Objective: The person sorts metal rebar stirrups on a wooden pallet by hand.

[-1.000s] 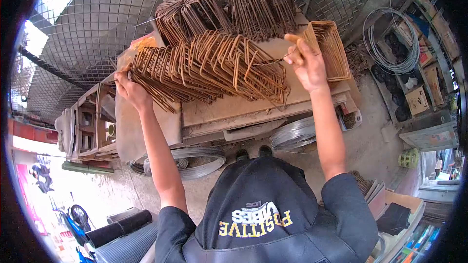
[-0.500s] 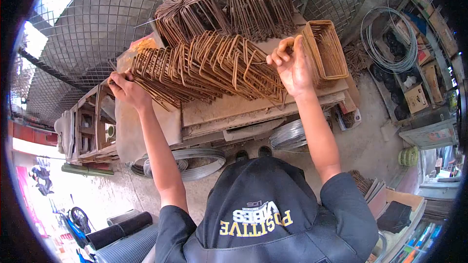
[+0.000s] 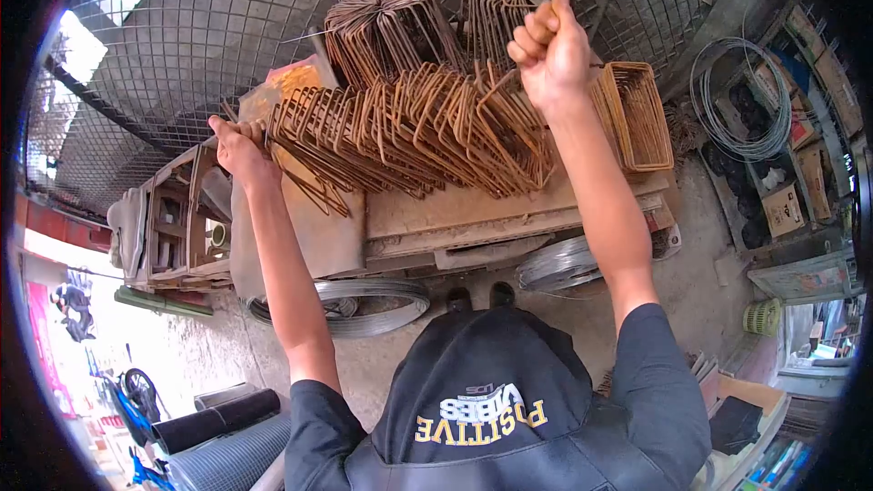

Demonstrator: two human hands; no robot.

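A long row of bent, rusty steel stirrups (image 3: 409, 132) leans across the wooden bench (image 3: 473, 218). My left hand (image 3: 241, 147) is closed at the row's left end, against the outermost stirrups. A thin end pokes up by its fingers, and what they grip is hard to see. Above the row's right end, my right hand (image 3: 553, 53) is raised in a closed fist. Whatever it may hold is hidden or too thin to tell. Just right of that forearm stands a rectangular stack of stirrups (image 3: 641, 118).
Behind the row stand two round bundles of stirrups (image 3: 386, 23) against a wire mesh (image 3: 209, 45). Wire coils (image 3: 382, 307) lie on the floor under the bench. Another coil (image 3: 741, 100) hangs by the shelving at right. Mesh rolls (image 3: 232, 455) lie at lower left.
My right hand has risen away from the row's right end, and its fingers have curled into a fist. My left hand stays at the left end. The camera view has shifted slightly.
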